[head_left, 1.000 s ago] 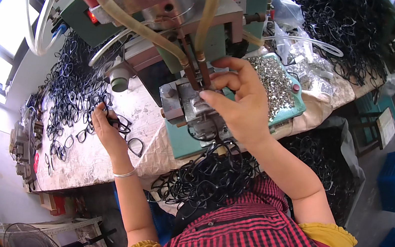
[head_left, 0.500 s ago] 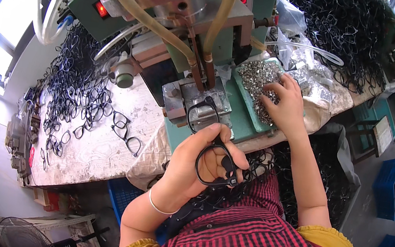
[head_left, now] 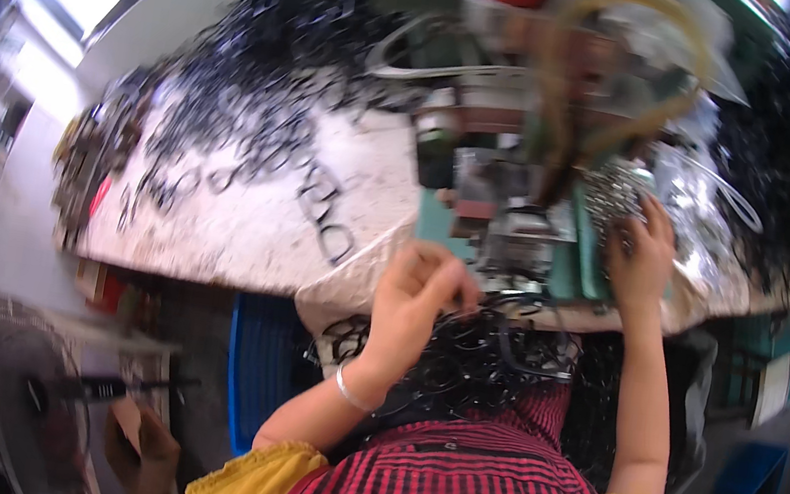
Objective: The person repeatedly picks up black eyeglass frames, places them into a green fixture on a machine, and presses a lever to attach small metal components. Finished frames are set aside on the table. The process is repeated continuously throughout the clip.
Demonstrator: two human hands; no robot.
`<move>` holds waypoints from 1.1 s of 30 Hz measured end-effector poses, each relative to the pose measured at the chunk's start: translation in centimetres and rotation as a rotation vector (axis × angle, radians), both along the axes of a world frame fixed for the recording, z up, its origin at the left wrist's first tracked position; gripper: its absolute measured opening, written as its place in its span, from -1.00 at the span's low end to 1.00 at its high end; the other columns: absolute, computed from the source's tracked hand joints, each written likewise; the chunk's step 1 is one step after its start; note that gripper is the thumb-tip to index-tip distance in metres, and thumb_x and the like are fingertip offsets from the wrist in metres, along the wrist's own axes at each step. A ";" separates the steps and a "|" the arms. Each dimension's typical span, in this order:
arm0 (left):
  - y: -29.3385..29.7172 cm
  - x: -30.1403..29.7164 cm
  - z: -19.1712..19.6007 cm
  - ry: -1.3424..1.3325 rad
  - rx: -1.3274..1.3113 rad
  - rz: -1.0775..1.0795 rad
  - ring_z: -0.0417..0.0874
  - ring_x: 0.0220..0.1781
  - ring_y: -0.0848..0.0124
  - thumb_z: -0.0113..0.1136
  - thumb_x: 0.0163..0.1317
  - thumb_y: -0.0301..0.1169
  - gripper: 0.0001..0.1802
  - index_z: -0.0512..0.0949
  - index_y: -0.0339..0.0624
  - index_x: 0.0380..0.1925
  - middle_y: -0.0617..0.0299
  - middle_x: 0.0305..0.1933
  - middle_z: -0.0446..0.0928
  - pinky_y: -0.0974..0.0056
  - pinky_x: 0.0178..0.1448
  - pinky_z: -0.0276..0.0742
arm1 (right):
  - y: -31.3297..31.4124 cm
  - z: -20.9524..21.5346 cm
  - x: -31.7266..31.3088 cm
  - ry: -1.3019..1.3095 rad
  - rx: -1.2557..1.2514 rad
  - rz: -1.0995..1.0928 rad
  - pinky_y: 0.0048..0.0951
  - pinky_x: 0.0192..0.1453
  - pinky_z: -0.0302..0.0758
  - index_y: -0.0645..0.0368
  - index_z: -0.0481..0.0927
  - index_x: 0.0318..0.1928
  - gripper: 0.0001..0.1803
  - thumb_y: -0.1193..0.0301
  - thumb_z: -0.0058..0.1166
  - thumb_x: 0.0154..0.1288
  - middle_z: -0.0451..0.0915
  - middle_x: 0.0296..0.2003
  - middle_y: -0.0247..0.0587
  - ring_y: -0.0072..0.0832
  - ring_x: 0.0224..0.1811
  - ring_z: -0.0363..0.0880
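Broadly, worktable (head_left: 243, 251): pale, scuffed, running across in front of the lap, probably at this height for easy reaching.
Heap of black spectacle frames (head_left: 273, 38): banked toward the back left, thinning toward the near edge; perhaps pushed back for elbow room.
Right-hand heap (head_left: 782, 150): dark and tangled, beyond clear plastic bags (head_left: 686, 222); likely more frames, too blurred to be sure.
Bench machine (head_left: 489, 121): straight ahead, near the table's front, presumably within reach of both hands; smeared by motion, especially around its metal fixture (head_left: 522, 240).
Checked apron (head_left: 463, 479): red and black, spread across the lap, seemingly useful as a catch beneath the lap pile (head_left: 459, 367) of black frames.
Blue crate (head_left: 263, 360): below the table edge, left of the lap, clear of both arms.
Amber hoses (head_left: 701, 63): looped above the machine, in the way of any path down from overhead.
Teal tray (head_left: 588, 254): just right of the fixture, probably for short trips by the right hand.
Right hand (head_left: 643, 262): at the tray, fingers bent toward small metal pieces (head_left: 615, 192); cannot tell whether closed on one.
Left hand (head_left: 413, 295): before the machine, beside the lap pile, fingers curled; cannot tell whether pinched on a frame.
Loose frames (head_left: 326, 202): strung out on the tabletop, well left of the machine.
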State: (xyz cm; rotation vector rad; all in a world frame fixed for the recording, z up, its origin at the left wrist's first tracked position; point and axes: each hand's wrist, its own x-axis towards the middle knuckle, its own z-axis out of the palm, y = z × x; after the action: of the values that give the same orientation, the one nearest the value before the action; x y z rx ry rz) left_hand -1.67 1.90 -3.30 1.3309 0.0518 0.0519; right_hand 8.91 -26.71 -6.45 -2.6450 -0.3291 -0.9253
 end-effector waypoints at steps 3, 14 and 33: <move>4.0 6.0 -3.8 -0.364 0.543 0.433 0.55 0.15 0.27 0.37 0.19 -0.47 -0.38 0.34 -0.26 0.23 0.01 0.12 0.52 0.18 0.23 0.49 | -0.9 -0.7 -0.6 -0.044 0.105 -0.027 -0.17 0.22 0.50 0.18 0.73 -0.24 -0.90 0.49 0.28 0.22 0.67 0.01 0.00 -0.09 0.14 0.61; 3.3 12.7 -7.0 -0.286 0.903 0.474 0.56 0.00 -0.10 0.57 -0.06 -0.39 0.15 -0.01 -0.17 0.45 -0.13 -0.04 0.56 -0.02 0.14 0.48 | -0.4 0.2 -0.6 0.173 0.623 -0.008 -0.50 0.05 0.51 0.23 0.73 -0.07 -0.82 0.51 0.22 0.35 0.75 -0.21 -0.20 -0.54 -0.14 0.66; 17.8 7.7 -5.7 0.098 0.638 0.376 0.58 -0.57 0.49 0.31 0.30 -0.40 -0.82 0.54 -0.23 -0.40 0.25 -0.58 0.54 0.42 -0.50 0.44 | 7.1 6.7 -2.1 0.118 0.871 0.430 -0.43 0.00 0.55 0.22 0.75 -0.19 -0.78 0.56 0.33 0.10 0.72 -0.26 -0.19 -0.38 -0.15 0.69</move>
State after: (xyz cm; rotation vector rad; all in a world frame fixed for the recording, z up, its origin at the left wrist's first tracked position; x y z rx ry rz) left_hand 6.07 19.71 -8.97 1.9457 0.3956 0.3451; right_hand 6.83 -19.63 0.26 -1.7259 -0.3439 -0.5764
